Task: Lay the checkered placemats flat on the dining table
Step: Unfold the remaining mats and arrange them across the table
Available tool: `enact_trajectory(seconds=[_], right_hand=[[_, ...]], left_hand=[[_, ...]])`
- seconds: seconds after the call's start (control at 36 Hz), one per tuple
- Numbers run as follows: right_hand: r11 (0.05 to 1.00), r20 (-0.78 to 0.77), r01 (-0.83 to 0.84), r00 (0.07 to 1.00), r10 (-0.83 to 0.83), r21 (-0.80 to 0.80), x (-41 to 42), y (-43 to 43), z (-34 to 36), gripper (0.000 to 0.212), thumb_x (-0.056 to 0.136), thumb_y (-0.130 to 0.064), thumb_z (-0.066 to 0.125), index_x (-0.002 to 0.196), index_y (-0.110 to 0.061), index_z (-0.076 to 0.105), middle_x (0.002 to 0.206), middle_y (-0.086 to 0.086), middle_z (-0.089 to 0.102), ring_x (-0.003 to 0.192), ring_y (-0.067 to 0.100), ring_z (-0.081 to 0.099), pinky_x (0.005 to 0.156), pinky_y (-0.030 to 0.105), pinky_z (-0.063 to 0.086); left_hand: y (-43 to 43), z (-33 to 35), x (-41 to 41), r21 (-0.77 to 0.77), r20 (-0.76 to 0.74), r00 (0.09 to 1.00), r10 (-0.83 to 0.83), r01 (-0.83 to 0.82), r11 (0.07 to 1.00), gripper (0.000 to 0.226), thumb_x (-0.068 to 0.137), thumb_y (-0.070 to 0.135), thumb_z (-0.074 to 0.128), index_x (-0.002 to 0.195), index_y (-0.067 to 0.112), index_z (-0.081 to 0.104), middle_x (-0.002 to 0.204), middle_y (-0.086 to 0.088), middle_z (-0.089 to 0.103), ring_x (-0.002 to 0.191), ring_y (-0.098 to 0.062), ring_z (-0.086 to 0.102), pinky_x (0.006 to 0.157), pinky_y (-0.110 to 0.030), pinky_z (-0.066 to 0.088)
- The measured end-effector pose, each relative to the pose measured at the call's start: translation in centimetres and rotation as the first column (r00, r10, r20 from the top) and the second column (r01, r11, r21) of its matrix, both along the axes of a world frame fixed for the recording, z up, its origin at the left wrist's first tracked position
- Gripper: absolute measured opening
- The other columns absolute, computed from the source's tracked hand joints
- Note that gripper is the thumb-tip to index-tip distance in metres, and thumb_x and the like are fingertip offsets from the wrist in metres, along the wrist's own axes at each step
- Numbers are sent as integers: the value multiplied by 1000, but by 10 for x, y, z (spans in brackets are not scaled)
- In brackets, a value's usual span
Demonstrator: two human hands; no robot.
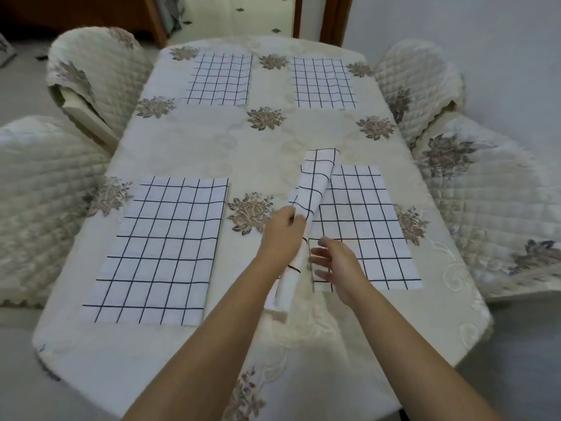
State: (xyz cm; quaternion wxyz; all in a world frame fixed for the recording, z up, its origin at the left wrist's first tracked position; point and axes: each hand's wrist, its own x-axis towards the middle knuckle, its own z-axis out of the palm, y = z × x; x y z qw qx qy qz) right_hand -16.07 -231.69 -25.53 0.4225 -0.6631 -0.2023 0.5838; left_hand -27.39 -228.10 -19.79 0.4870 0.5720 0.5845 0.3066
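Observation:
The table wears a cream floral cloth. Three white placemats with dark grid lines lie flat on it: near left, far left, far right. A further placemat lies at the near right with its left part rolled up into a loose tube. My left hand grips that rolled part from the left and lifts it off the cloth. Just right of the roll, my right hand hovers over the mat's near left corner, fingers spread, holding nothing.
Quilted floral chair covers flank the table: two on the left and two on the right. A wooden door frame stands beyond the far edge. The table's near edge runs below my forearms.

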Motion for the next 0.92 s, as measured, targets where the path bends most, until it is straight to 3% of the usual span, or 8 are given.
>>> enact_trajectory(seconds=[0.17,0.28,0.33,0.44,0.53,0.67,0.75,0.92], right_hand=[[991,-337,-52,942,8,-120,-32,-10,-8,42,85,-56,51,89,-13,53,66,2,57,58,18,56,59,29,43],[991,-469,-95,882,37,-99,-54,-13,-19,62,78,-64,54,121,-20,58,120,8,63,109,28,59,88,43,49],[990,-407,-39,913,-19,-135,-63,-13,-22,65,71,-59,66,127,-26,57,131,5,58,123,28,52,104,49,40],[996,-260,29,964,-51,-88,-74,-4,-19,29,84,-23,63,109,-8,64,94,10,73,85,26,70,68,32,57],[999,27,46,999,-45,-7,-73,9,-13,28,87,-12,60,114,-12,52,89,-4,65,73,8,61,55,17,51],[985,239,27,969,-68,170,-62,42,3,54,90,-12,56,140,-8,36,112,-8,56,91,4,58,71,5,45],[983,271,7,961,-58,186,-52,70,16,68,90,-19,58,147,-9,21,152,6,27,136,21,34,101,27,32],[964,328,-90,945,3,250,-30,140,47,54,91,-17,56,141,-9,35,138,-2,47,122,15,49,97,20,42]], left_hand=[[23,42,-51,-212,473,858,200,-110,971,24,85,8,46,65,21,50,61,3,54,53,-12,51,45,-16,41],[36,39,-83,-320,566,783,258,-80,944,19,84,5,43,74,16,55,70,-5,57,64,-22,55,64,-31,47],[41,32,-101,-351,519,812,267,-83,933,19,83,3,41,76,14,55,72,-6,58,66,-23,56,67,-33,48],[52,19,-134,-356,238,952,191,-98,929,26,86,1,41,74,19,55,68,0,56,50,-12,55,41,-14,44],[63,10,-152,-362,74,988,133,-97,927,33,90,3,40,113,19,57,78,9,48,53,-5,51,37,-15,40],[90,12,-164,-360,113,981,157,-107,927,45,87,-2,37,122,21,52,85,1,55,46,-8,51,37,-11,38],[115,16,-161,-350,197,966,166,-89,933,54,87,-3,36,134,21,46,97,-2,60,68,-16,58,45,-17,49],[175,33,-148,-251,318,931,180,-101,963,49,85,-5,35,117,27,53,83,8,61,55,-9,66,48,-18,51]])
